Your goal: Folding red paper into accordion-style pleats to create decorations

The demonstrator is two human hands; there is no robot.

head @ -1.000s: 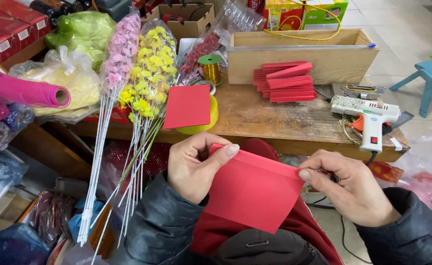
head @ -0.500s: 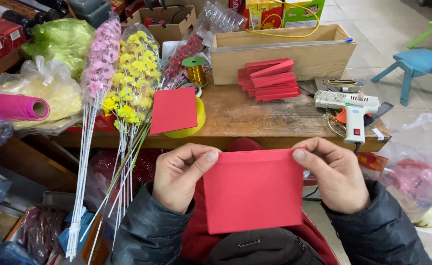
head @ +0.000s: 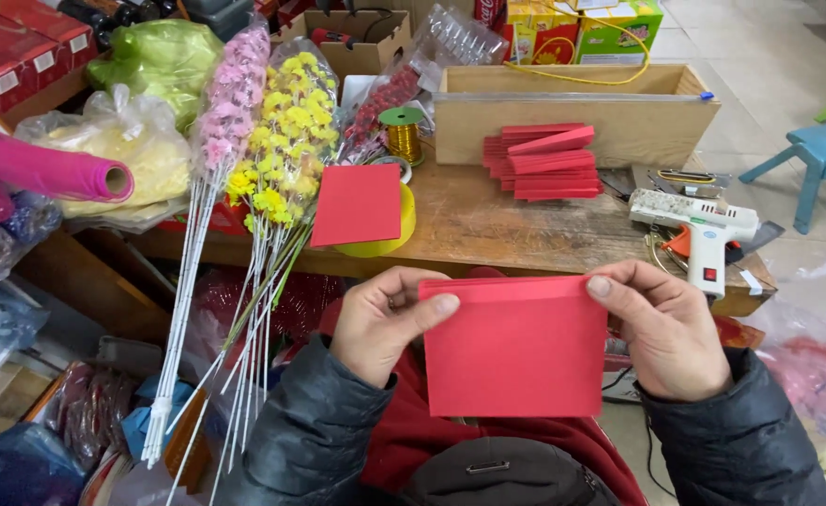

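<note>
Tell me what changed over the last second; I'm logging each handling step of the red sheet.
The red paper sheet turned from tilted to level. The right hand shifted from its right edge to the top right corner; the left hand kept the top left corner. The bench, glue gun and stack of red pieces stayed put.

A worn wooden worktop [head: 488, 220] carries a stack of folded red cards [head: 544, 161] in front of a long shallow wooden box [head: 572, 126]. At the right edge lies a white glue gun [head: 699, 225]. Toward the left, a red card [head: 357, 204] rests on a yellow roll [head: 396, 230], near a gold wire spool [head: 402, 134].
</note>
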